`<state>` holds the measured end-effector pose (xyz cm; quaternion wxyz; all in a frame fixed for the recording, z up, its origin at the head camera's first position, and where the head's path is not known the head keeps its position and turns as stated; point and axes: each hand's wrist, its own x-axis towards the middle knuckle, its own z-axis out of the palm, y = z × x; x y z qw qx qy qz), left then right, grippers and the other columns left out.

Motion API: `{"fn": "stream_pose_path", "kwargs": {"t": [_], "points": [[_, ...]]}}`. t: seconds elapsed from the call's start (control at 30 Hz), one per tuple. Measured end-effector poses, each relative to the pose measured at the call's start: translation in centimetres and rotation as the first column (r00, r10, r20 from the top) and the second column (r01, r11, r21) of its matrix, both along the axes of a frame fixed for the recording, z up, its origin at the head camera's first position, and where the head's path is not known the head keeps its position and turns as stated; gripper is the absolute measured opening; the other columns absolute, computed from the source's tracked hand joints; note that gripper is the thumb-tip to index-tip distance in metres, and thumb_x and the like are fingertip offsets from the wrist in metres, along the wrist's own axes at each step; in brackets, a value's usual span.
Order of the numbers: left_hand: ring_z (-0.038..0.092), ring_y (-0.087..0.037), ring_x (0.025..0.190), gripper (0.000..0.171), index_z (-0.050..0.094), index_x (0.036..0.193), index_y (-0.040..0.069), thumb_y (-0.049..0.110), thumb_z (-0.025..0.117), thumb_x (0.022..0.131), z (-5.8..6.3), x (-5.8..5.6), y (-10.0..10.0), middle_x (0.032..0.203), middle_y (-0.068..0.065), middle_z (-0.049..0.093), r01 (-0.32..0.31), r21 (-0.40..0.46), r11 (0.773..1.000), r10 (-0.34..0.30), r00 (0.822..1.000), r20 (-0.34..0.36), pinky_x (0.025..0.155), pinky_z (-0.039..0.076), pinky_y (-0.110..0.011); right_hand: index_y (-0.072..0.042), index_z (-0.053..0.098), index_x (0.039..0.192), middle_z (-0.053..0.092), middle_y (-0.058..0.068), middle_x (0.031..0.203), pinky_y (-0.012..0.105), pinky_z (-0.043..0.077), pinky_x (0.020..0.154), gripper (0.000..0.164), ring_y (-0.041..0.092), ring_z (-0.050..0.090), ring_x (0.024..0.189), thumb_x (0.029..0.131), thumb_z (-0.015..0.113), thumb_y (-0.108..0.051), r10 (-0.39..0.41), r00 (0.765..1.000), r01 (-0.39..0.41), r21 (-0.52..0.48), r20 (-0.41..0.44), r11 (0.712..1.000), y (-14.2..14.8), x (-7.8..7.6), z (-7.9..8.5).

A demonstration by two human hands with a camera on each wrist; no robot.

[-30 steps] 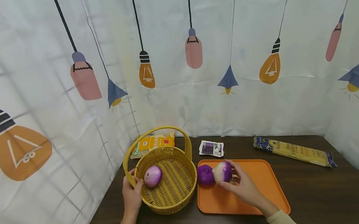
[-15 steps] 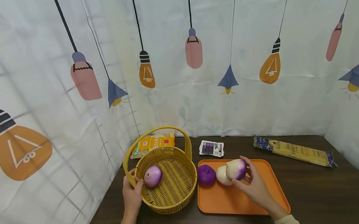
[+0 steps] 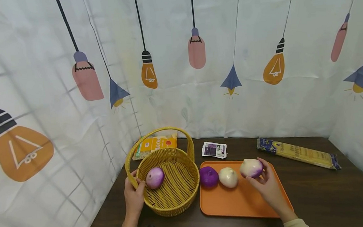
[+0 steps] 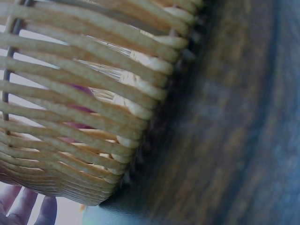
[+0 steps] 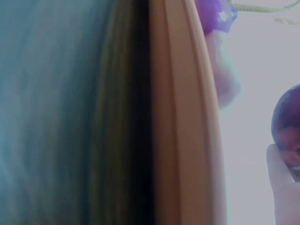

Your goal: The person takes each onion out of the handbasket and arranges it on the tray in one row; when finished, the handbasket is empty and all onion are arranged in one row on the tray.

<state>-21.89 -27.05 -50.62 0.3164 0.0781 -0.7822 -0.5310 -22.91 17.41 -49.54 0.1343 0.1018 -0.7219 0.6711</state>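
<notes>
On a dark table [image 3: 320, 195], the left hand [image 3: 134, 196] grips the yellow basket [image 3: 172, 209] at nine o'clock; the right hand [image 3: 270, 184] pinches a white-and-purple turnip [image 3: 250, 167] at one o'clock over the orange tray [image 3: 235, 204].

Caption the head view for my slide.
Left hand holds a wicker basket; right hand grips a turnip at an orange tray.

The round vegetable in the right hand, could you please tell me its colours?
Creamy white and purple; the vegetable shows best in the head view.
</notes>
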Motion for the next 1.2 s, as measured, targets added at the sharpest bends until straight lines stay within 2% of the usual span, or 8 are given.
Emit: {"fn": "stream_pose_path", "kwargs": {"t": [0.23, 0.33, 0.53, 0.67, 0.8, 0.9, 1.03, 1.2], "points": [[0.047, -0.010, 0.076, 0.027, 0.055, 0.114, -0.009, -0.004, 0.060, 0.088, 2.6, 1.7, 1.2, 0.111, -0.023, 0.055, 0.011, -0.018, 1.000, -0.011, 1.000, -0.016, 0.067, 0.038, -0.014, 0.005, 0.021, 0.146, 0.027, 0.024, 0.142, 0.008, 0.045, 0.081, 0.078, -0.012, 0.045, 0.110, 0.083, 0.066, 0.012, -0.034, 0.999, 0.035, 0.030, -0.010, 0.999, 0.8, -0.2, -0.8], [0.047, -0.010, 0.077, 0.026, 0.055, 0.113, -0.009, -0.004, 0.060, 0.088, 3.0, 2.0, 1.5, 0.113, -0.023, 0.056, 0.010, -0.028, 1.000, -0.011, 1.000, -0.012, 0.068, 0.038, -0.014, 0.007, 0.025, 0.143, 0.030, 0.024, 0.141, 0.008, 0.044, 0.081, 0.077, -0.010, 0.046, 0.108, 0.081, 0.069, 0.012, -0.045, 0.998, 0.047, 0.058, -0.040, 0.997, 0.8, -0.1, -1.0], [0.048, -0.012, 0.078, 0.030, 0.054, 0.117, -0.009, -0.003, 0.060, 0.088, 2.9, 1.9, 1.4, 0.108, -0.022, 0.056, 0.000, -0.023, 1.000, 0.000, 1.000, -0.006, 0.068, 0.038, -0.014, 0.005, 0.029, 0.142, 0.035, 0.024, 0.138, 0.007, 0.041, 0.082, 0.078, -0.004, 0.047, 0.105, 0.079, 0.074, 0.007, -0.103, 0.994, 0.100, 0.126, 0.019, 0.987, 1.0, -0.4, -1.4], [0.049, -0.014, 0.083, 0.027, 0.054, 0.114, -0.009, -0.002, 0.060, 0.088, 2.9, 1.8, 1.4, 0.112, -0.022, 0.056, 0.005, -0.018, 1.000, -0.005, 1.000, -0.002, 0.070, 0.039, -0.013, 0.005, 0.028, 0.142, 0.035, 0.025, 0.137, 0.007, 0.040, 0.080, 0.080, 0.019, 0.049, 0.111, 0.079, 0.077, 0.001, -0.159, 0.981, 0.135, 0.194, 0.114, 0.972, 1.3, -0.7, -1.6], [0.049, -0.012, 0.077, 0.035, 0.053, 0.121, -0.009, -0.003, 0.060, 0.088, 2.9, 1.8, 1.3, 0.100, -0.020, 0.055, 0.007, -0.006, 1.000, -0.007, 1.000, 0.000, 0.066, 0.039, -0.015, 0.008, 0.028, 0.140, 0.035, 0.028, 0.134, 0.010, 0.041, 0.079, 0.079, 0.039, 0.047, 0.116, 0.079, 0.077, 0.000, -0.159, 0.976, 0.121, 0.234, 0.151, 0.965, 1.4, -0.9, -1.7], [0.048, -0.011, 0.075, 0.037, 0.053, 0.124, -0.009, -0.003, 0.060, 0.088, 2.8, 1.9, 1.3, 0.100, -0.021, 0.055, 0.005, -0.007, 1.000, -0.005, 1.000, 0.001, 0.066, 0.039, -0.015, 0.008, 0.030, 0.138, 0.038, 0.027, 0.132, 0.013, 0.043, 0.078, 0.077, 0.041, 0.049, 0.115, 0.078, 0.078, -0.001, -0.159, 0.975, 0.113, 0.270, 0.153, 0.956, 1.5, -0.9, -1.8], [0.049, -0.015, 0.084, 0.027, 0.054, 0.114, -0.009, -0.003, 0.059, 0.088, 2.8, 1.8, 1.3, 0.118, -0.024, 0.056, 0.010, -0.009, 1.000, -0.010, 1.000, 0.000, 0.070, 0.039, -0.013, 0.008, 0.033, 0.137, 0.041, 0.026, 0.130, 0.015, 0.045, 0.078, 0.077, 0.043, 0.052, 0.113, 0.077, 0.080, -0.003, -0.161, 0.977, 0.111, 0.316, 0.138, 0.942, 1.6, -0.8, -1.8], [0.050, -0.019, 0.089, 0.021, 0.053, 0.108, -0.009, -0.003, 0.059, 0.089, 3.0, 1.6, 1.4, 0.126, -0.025, 0.054, 0.018, 0.001, 1.000, -0.018, 1.000, -0.004, 0.071, 0.039, -0.012, 0.008, 0.035, 0.138, 0.044, 0.027, 0.131, 0.018, 0.045, 0.082, 0.079, 0.046, 0.053, 0.115, 0.076, 0.082, -0.005, -0.163, 0.980, 0.111, 0.377, 0.110, 0.920, 1.8, -0.9, -1.8]]}}
